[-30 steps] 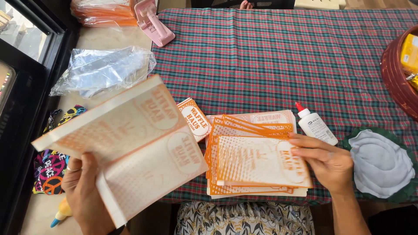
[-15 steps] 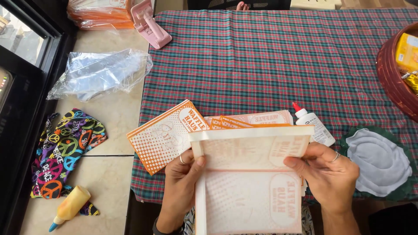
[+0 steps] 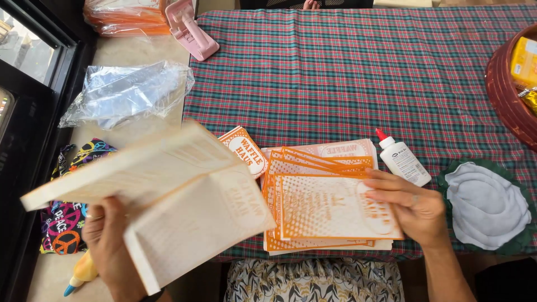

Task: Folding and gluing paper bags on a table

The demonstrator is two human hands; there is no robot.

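Observation:
My left hand (image 3: pixel 106 246) grips a thick stack of flat white-and-orange paper bags (image 3: pixel 168 207), held up and tilted over the table's left edge. My right hand (image 3: pixel 408 207) presses one orange-printed paper bag (image 3: pixel 330 210) onto a fanned pile of the same bags (image 3: pixel 313 162) lying on the plaid tablecloth (image 3: pixel 347 72). Another printed bag (image 3: pixel 244 150) pokes out between the held stack and the pile.
A white glue bottle with a red cap (image 3: pixel 401 159) lies right of the pile. Beside it sits a white padded disc on green cloth (image 3: pixel 486 207). A red bowl (image 3: pixel 506 95) stands at the right edge. Crumpled clear plastic (image 3: pixel 126 92), a pink tool (image 3: pixel 190 31) and colourful patterned fabric (image 3: pixel 64 223) lie left.
My left hand has swung the thick stack out to the left. My right hand has laid a single bag down onto the fanned pile.

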